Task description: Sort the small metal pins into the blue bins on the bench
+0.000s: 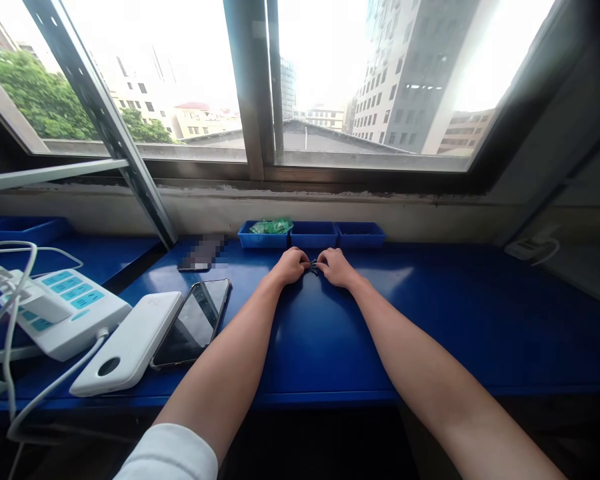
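Both hands meet at the far middle of the blue tabletop (330, 347): the left hand (294, 265) and right hand (334, 267) pinch at small dark pieces (313, 267) between them, just on the near side of three blue bins (313, 234), the left one holding green plastic packaging (271, 227).

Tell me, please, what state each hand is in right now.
Left hand: fingers bent at the small dark pieces; grip unclear.
Right hand: likewise bent there; grip unclear.
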The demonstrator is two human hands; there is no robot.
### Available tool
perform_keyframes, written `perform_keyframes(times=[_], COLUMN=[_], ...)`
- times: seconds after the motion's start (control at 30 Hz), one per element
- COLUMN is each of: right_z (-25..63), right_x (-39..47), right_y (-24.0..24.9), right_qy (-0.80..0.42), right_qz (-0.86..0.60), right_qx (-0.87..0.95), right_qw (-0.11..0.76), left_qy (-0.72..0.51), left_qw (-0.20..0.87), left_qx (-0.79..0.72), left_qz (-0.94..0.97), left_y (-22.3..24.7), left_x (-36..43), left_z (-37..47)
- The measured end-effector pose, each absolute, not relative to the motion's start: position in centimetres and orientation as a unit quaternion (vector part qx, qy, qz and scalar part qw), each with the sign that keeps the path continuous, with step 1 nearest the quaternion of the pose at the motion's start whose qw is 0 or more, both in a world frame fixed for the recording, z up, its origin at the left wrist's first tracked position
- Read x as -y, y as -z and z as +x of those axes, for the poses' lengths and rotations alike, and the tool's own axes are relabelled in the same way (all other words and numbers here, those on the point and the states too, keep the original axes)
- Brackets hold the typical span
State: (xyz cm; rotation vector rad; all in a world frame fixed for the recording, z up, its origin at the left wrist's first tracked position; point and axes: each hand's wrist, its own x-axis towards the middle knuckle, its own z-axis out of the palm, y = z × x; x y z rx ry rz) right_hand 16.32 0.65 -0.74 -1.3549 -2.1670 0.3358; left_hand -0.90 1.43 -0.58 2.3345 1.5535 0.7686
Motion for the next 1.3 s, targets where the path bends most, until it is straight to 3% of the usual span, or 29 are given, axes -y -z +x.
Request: perform_keyframes(times=[0.43,0.8,0.97,1.17,1.3], right_z=[16.7,15.8,16.6,19.6,20.9], right_x=[-1.0,-0.4,-0.8,-2.0,-3.1], right_y=[0.5,0.4,0.0,-0.9,-0.7], right_qy=[-0.228,-0.382,-0.364,-0.193,-0.168], right_qz=[-0.492,-0.415,-0.438,-0.572,-0.626], right_qx=[0.721,0.629,0.619,0.62,0.599], right_qw=[0.431,0.535,0.541,0.501,0.469], left_qy=[-0.442,-0.429,-0.436,-0.373,-0.329], left_qw=[0.129,0.119,0.102,0.093,0.096], left_qx=[-0.471,-0.528,-0.546,-0.592,-0.595], left_qz=[0.753,0.723,0.708,0.708,0.727], left_y=[-0.2,-0.4,-0.1,0.7,0.9], left_x=[-0.1,-0.2,-0.7,-1.2,-1.1], left_z=[0.0,-0.2,-0.5,-1.0,-0.9])
